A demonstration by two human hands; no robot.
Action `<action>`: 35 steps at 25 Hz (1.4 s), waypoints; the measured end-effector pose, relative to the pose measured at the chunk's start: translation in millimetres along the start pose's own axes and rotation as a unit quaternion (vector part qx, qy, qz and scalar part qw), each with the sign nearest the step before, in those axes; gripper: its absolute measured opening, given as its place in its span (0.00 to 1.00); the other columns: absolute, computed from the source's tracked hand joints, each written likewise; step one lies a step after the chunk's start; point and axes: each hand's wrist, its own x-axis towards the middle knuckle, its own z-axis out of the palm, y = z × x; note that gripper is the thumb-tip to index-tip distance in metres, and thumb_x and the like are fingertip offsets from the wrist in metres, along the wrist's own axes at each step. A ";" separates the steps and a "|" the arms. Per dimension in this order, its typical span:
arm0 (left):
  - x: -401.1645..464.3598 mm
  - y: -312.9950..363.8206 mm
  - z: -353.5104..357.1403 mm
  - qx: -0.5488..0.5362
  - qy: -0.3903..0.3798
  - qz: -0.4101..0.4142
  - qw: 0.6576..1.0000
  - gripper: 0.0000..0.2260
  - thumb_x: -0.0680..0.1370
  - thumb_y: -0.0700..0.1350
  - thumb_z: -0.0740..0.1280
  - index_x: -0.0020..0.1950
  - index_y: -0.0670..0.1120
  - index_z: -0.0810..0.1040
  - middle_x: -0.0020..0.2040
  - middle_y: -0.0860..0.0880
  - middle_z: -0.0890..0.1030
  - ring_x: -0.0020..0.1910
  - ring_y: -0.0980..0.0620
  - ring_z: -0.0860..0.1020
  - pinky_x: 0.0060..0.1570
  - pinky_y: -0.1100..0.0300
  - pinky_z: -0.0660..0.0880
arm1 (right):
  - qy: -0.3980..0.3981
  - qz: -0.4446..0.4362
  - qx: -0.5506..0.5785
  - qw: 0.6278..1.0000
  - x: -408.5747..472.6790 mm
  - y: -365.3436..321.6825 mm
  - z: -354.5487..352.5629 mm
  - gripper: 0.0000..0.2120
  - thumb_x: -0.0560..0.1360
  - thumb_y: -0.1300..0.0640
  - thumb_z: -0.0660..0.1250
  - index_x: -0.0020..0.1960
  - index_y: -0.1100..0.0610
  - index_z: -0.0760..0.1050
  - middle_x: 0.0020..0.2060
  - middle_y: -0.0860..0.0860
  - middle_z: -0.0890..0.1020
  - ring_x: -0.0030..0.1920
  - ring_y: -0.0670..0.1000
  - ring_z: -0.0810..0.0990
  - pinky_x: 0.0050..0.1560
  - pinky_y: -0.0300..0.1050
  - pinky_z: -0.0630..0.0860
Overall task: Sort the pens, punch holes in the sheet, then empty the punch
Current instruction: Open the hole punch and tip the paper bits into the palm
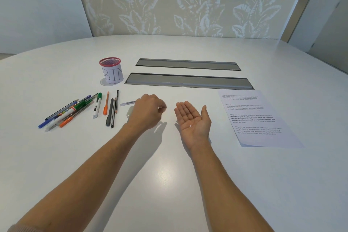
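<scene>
Partly hidden: clear item (130, 111) behind left hand (147, 112) | left fingertips blurred

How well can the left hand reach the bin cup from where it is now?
Probably yes. The left hand hovers above the table, and the bin cup stands upright farther back and to its left. Only pens lie nearby, off to the side; nothing stands between.

A single wide-angle head camera looks forward and down from the person's own seat, close over the white table (169, 175), with both forearms reaching in from the bottom edge and the patterned wall (188, 2) filling the top.
</scene>
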 end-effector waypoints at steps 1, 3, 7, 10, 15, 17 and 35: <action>1.3 -8.6 -0.6 0.048 -0.019 -0.010 0.999 0.08 0.78 0.44 0.66 0.51 0.52 0.85 0.54 0.48 0.82 0.55 0.44 0.75 0.51 0.51 0.70 | 0.003 0.001 -0.010 1.000 0.9 0.5 -0.4 0.29 0.81 0.42 0.58 0.63 0.69 0.75 0.56 0.65 0.83 0.57 0.61 0.83 0.58 0.55 0.80; 1.6 -20.2 -1.1 0.109 -0.058 -0.015 0.992 0.09 0.77 0.44 0.67 0.51 0.53 0.85 0.55 0.50 0.82 0.56 0.44 0.74 0.50 0.52 0.68 | 0.008 0.004 -0.027 1.000 2.3 2.4 -0.5 0.29 0.81 0.42 0.59 0.62 0.69 0.75 0.55 0.64 0.83 0.57 0.61 0.83 0.58 0.54 0.80; -4.5 -25.8 2.1 0.115 -0.123 0.004 0.986 0.08 0.77 0.46 0.67 0.50 0.56 0.85 0.53 0.55 0.82 0.57 0.46 0.73 0.53 0.52 0.69 | 0.014 0.008 -0.047 0.999 4.1 3.5 0.0 0.28 0.81 0.42 0.59 0.62 0.68 0.76 0.54 0.63 0.84 0.56 0.60 0.84 0.56 0.53 0.81; -6.6 -28.0 2.8 0.099 -0.146 0.014 0.984 0.09 0.76 0.44 0.67 0.48 0.55 0.86 0.51 0.56 0.83 0.55 0.47 0.74 0.52 0.51 0.70 | 0.017 0.006 -0.044 0.999 5.4 2.6 -0.5 0.27 0.81 0.43 0.59 0.60 0.67 0.76 0.54 0.63 0.84 0.57 0.60 0.84 0.57 0.53 0.81; -10.6 -25.4 2.0 0.093 -0.138 0.015 0.986 0.07 0.75 0.43 0.70 0.46 0.53 0.86 0.47 0.55 0.86 0.50 0.50 0.78 0.52 0.53 0.75 | 0.019 0.008 -0.047 0.999 5.7 4.5 -0.5 0.27 0.81 0.43 0.59 0.61 0.67 0.76 0.54 0.63 0.84 0.57 0.61 0.83 0.60 0.55 0.79; -11.6 -22.6 3.2 0.104 -0.126 0.018 0.986 0.06 0.75 0.44 0.70 0.47 0.53 0.86 0.47 0.55 0.86 0.50 0.50 0.79 0.52 0.52 0.76 | 0.017 0.007 -0.050 0.999 5.4 4.9 -0.8 0.27 0.81 0.43 0.59 0.61 0.67 0.76 0.54 0.63 0.84 0.57 0.61 0.84 0.60 0.54 0.79; -21.9 2.6 0.9 -0.109 -0.080 0.031 0.990 0.04 0.80 0.46 0.66 0.45 0.51 0.75 0.43 0.54 0.77 0.42 0.53 0.73 0.41 0.59 0.70 | 0.014 0.012 -0.048 0.999 2.3 8.5 0.6 0.27 0.81 0.44 0.59 0.62 0.68 0.76 0.55 0.64 0.84 0.57 0.60 0.84 0.56 0.52 0.81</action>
